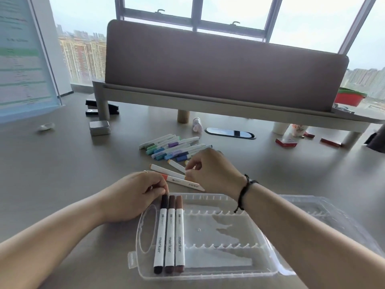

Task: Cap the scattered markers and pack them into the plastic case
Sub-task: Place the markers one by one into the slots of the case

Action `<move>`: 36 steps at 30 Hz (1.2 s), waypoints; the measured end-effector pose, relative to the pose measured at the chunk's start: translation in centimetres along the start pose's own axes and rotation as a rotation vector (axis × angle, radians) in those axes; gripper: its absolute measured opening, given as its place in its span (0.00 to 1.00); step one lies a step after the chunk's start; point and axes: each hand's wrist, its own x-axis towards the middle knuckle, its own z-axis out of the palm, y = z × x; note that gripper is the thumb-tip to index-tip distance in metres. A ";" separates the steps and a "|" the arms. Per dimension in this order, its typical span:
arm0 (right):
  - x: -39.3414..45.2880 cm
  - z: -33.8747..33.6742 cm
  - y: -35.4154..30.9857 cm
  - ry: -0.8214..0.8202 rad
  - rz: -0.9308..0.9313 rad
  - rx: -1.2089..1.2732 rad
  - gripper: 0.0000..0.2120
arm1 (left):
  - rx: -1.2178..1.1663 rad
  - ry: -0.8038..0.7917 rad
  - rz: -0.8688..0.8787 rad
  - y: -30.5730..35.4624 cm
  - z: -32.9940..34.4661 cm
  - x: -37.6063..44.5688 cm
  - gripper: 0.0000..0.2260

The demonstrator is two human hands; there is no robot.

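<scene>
A clear plastic case (220, 243) lies open on the desk in front of me, its lid spread to the right. Three capped brown markers (169, 232) sit side by side in its leftmost slots. My left hand (135, 195) rests at the case's top left corner, fingertips touching the cap of the darkest marker. My right hand (210, 170) is just beyond the case, fingers pinching at the end of a white marker (177, 166) among three orange and yellow markers (166, 171) lying loose. Farther back lies a heap of blue, green and purple markers (175, 148).
A monitor riser with a fabric screen (218, 80) spans the back of the desk. A small metal tin (99, 127), a black stapler (102, 108), a cable grommet (230, 133), red boxes (286, 142) and a small bottle (197, 124) lie around it.
</scene>
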 end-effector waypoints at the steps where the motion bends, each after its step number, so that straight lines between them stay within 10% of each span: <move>1: 1.0 0.4 0.1 -0.009 -0.003 -0.025 0.06 | -0.003 0.005 -0.002 -0.1 -0.1 -0.1 0.08; 29: 3.3 1.5 1.5 -0.156 -0.011 -0.113 0.09 | -0.028 0.264 0.000 -0.3 0.4 -0.4 0.04; 36: -0.2 -1.5 0.1 -0.143 0.000 0.126 0.10 | 0.141 0.432 0.180 -0.2 0.3 -0.7 0.17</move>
